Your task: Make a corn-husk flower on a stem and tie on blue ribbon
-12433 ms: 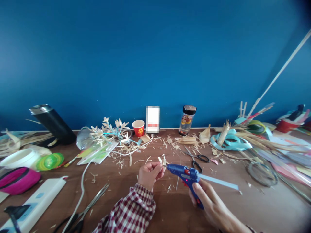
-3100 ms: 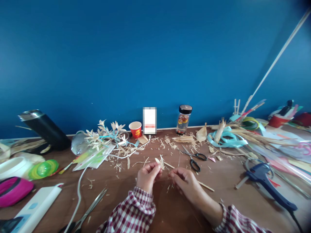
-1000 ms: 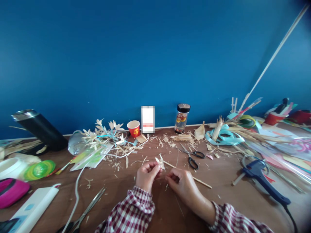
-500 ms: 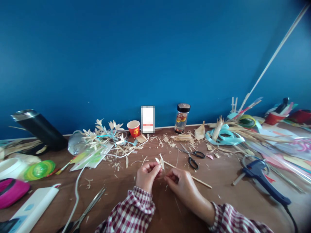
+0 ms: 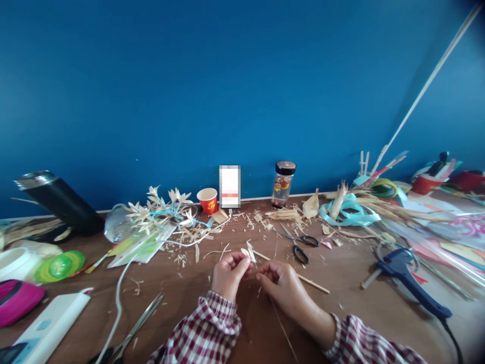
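Note:
My left hand (image 5: 232, 272) is closed in a pinch around small, pale corn-husk petals (image 5: 248, 253), whose tips stick up past the fingertips. Close beside it on the right, my right hand (image 5: 282, 283) also pinches, with thumb and forefinger together on what looks like a fine thread. A length of that thread (image 5: 282, 326) trails down toward the front edge. Its exact hold between the fingers is too small to see. A thin wooden stick (image 5: 314, 284) lies on the table, passing behind the right hand. Black-handled scissors (image 5: 301, 247) rest beyond that hand.
Husk flowers (image 5: 178, 199) lie left of a red paper cup (image 5: 207, 202). A lidded glass jar (image 5: 284, 184) stands by the wall. At right is a blue glue gun (image 5: 409, 280). Second scissors (image 5: 142, 318), a power strip (image 5: 53, 323) and white cable (image 5: 120, 288) are at left.
The thread below my right hand now shows longer, reaching toward the front edge. Both hands stay nearly in place, and the petals have tilted slightly. The view has shifted a touch.

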A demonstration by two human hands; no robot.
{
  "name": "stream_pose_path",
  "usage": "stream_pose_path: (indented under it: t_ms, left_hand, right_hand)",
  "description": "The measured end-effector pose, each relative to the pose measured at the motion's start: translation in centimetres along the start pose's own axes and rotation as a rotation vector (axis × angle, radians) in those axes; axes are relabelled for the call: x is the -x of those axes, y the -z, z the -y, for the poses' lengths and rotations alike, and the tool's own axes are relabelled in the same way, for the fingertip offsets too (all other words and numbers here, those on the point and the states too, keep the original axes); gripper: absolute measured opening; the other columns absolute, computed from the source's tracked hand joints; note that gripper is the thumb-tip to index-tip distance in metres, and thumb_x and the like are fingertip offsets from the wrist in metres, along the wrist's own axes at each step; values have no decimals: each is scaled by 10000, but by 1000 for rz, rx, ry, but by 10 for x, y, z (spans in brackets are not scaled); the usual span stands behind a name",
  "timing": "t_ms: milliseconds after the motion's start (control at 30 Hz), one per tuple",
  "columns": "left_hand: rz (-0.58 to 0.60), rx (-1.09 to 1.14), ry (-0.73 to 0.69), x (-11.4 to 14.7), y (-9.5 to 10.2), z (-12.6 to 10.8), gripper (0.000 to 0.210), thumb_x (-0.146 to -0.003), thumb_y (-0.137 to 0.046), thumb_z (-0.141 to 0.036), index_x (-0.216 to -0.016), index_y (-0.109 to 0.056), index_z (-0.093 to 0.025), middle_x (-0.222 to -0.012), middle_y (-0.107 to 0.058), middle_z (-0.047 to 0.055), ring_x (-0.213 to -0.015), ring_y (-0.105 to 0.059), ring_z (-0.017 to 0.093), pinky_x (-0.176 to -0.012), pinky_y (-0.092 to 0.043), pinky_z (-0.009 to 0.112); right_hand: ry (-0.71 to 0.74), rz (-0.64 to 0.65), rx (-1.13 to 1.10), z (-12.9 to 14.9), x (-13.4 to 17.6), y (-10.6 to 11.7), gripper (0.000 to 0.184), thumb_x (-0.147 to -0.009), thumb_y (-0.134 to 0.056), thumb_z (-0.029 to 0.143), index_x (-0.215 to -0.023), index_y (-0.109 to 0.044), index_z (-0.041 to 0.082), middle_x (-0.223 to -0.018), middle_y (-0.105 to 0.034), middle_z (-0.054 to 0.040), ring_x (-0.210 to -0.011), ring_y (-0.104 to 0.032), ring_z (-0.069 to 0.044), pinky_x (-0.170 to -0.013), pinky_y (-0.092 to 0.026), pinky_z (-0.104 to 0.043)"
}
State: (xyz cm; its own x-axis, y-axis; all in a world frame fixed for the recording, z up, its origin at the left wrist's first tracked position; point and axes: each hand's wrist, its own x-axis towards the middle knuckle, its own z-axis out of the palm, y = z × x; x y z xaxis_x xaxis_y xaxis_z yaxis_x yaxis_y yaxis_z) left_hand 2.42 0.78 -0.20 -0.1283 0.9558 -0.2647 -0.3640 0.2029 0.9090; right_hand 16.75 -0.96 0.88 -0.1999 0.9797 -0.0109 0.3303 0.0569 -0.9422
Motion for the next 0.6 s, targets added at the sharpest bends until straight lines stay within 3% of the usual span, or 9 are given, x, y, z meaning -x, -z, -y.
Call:
stream_pose_path:
  t_ms: [233,600]
  left_hand:
    - [62,-19,-32,2,-1,-1,229,-553,-751,-288,-694,-638,-147,-622,-658,11,-593,-612,133,-588,-508,250]
    - [15,-41,-62,5,-5,-2,317,-518,-766,-240,-763,-589,-146,-650,-638,7,-561,-582,116,-523,-480,225]
  right_hand:
    - [-23,45,-63,4,1,-1,123,-742,-544,236,-720,-618,140,-504,-539,32,-442,-435,-84,-428,-299,-179]
    - [-18,38,-62,9,4,-3,95,-723,-552,217,-697,-608,144,-508,-549,36,-445,-445,-86,-426,-308,-179]
